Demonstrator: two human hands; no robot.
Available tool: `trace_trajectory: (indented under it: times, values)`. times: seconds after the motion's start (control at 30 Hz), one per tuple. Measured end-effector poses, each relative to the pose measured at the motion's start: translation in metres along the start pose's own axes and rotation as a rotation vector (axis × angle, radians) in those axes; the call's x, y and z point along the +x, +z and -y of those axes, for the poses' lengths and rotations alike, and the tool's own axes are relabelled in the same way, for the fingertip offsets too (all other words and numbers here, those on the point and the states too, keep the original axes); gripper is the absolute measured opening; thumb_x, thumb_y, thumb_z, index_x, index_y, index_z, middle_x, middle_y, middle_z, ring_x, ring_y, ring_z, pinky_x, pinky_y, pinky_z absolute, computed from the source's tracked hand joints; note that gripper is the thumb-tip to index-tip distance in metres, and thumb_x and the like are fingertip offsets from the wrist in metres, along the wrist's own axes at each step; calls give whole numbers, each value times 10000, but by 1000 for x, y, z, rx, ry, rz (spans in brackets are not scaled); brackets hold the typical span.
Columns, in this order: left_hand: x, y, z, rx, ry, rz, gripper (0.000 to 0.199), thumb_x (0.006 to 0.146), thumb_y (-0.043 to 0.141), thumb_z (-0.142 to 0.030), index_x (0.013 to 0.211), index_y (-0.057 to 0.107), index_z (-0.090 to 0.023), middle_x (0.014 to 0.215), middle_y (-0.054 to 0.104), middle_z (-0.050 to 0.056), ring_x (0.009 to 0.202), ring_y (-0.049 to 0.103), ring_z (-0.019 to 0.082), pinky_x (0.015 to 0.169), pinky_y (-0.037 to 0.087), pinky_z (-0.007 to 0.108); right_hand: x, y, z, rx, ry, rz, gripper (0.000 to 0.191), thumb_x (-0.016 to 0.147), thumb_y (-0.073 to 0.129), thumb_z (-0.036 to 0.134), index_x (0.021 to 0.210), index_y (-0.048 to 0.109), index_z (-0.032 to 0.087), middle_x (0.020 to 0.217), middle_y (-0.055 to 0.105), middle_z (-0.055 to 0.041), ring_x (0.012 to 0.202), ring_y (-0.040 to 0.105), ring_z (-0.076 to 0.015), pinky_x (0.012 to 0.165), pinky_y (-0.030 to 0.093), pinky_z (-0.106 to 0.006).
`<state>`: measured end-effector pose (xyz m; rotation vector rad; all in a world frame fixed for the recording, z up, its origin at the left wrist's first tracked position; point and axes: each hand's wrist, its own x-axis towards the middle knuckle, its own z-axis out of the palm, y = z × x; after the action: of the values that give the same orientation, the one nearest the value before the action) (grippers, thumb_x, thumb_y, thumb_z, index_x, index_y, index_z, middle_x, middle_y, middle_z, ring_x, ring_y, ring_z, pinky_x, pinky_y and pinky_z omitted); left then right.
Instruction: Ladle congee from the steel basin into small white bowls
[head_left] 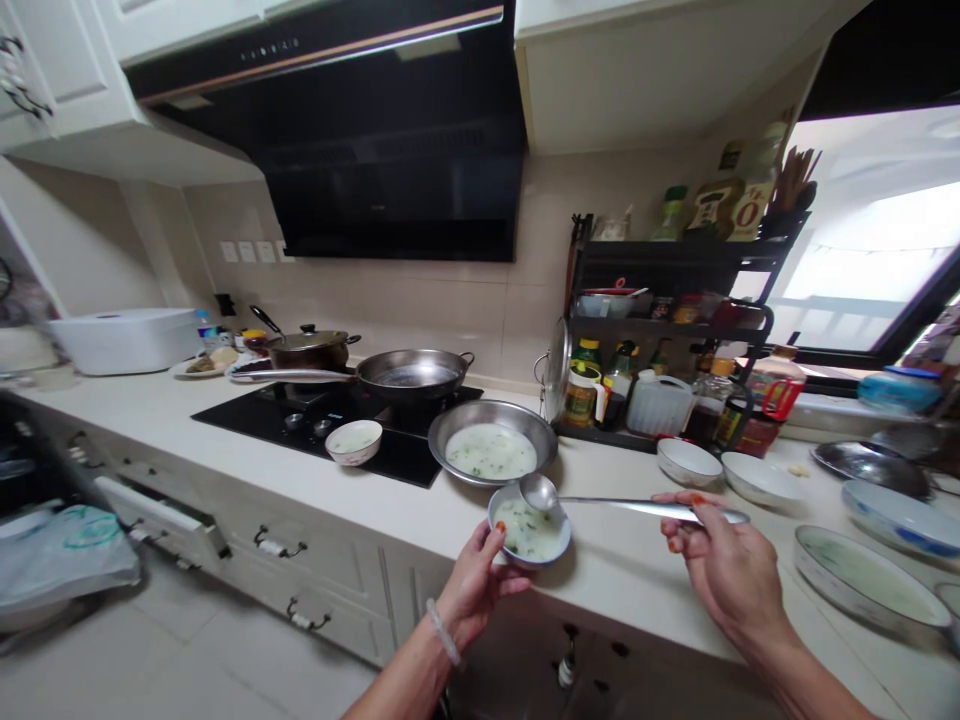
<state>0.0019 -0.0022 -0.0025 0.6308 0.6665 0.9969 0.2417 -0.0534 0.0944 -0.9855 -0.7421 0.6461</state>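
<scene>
The left hand [484, 578] grips the near-left side of a soup bowl [553, 557], its thumb at the rim and the other fingers underneath, by the front edge of the worktop [637, 590]. The right hand [726, 565] has its fingers closed around the handle of a metal ladle [626, 506], whose scoop sits at the bowl's far rim; whether they touch is unclear. Just behind stands a steel basin [546, 447] of pale soup with green bits, right of the black cooktop [401, 445].
</scene>
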Motion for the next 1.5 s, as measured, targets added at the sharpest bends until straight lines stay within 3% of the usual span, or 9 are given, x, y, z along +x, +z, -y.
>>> trace_trajectory:
  times: [0.23, 0.47, 0.8, 1.03, 1.23, 1.5]
  values:
    - [-1, 1, 0, -1, -8, -8, 461, 790, 665, -366, 1156, 447, -190, 981, 650, 87, 684, 696, 180, 538, 546, 238, 24, 31, -9, 77, -32, 8, 186, 641, 692, 293, 710, 599, 148, 715, 669, -54, 472, 583, -107, 377, 434, -197]
    - [2, -2, 2, -24, -4, 18, 482, 810, 642, -364, 1200, 420, -189, 1009, 647, 93, 681, 693, 180, 548, 556, 245, 44, 68, -47, -70, -119, 124, 323, 708, 682, 456, 764, 558, 163, 712, 652, -22, 475, 616, -133, 381, 495, -242]
    - [1, -1, 2, -25, -10, 26, 464, 824, 624, -359, 1207, 422, -191, 1024, 638, 87, 682, 692, 172, 545, 551, 237, 49, 85, -82, -275, -183, 280, 364, 789, 563, 539, 788, 554, 175, 489, 607, 20, 381, 583, -123, 401, 479, -221]
    - [0, 0, 1, -31, -15, 15, 476, 815, 635, -351, 1208, 420, -192, 1002, 636, 75, 679, 692, 172, 550, 555, 243, 56, 83, -86, -149, -84, 133, 306, 718, 636, 462, 747, 540, 173, 659, 635, 3, 429, 605, -128, 360, 504, -247]
    - [0, -1, 2, -33, -7, 18, 456, 816, 636, -349, 1194, 435, -191, 1021, 633, 77, 680, 688, 167, 549, 556, 243, 60, 81, -83, -21, -12, 13, 226, 661, 657, 355, 703, 544, 164, 587, 622, 15, 404, 587, -118, 334, 488, -221]
    - [1, -2, 2, -35, -7, 19, 470, 805, 649, -360, 1192, 438, -197, 1015, 642, 81, 695, 696, 180, 550, 555, 244, 60, 78, -82, 33, 18, -4, 164, 634, 630, 282, 704, 548, 158, 565, 641, 7, 403, 593, -119, 333, 479, -203]
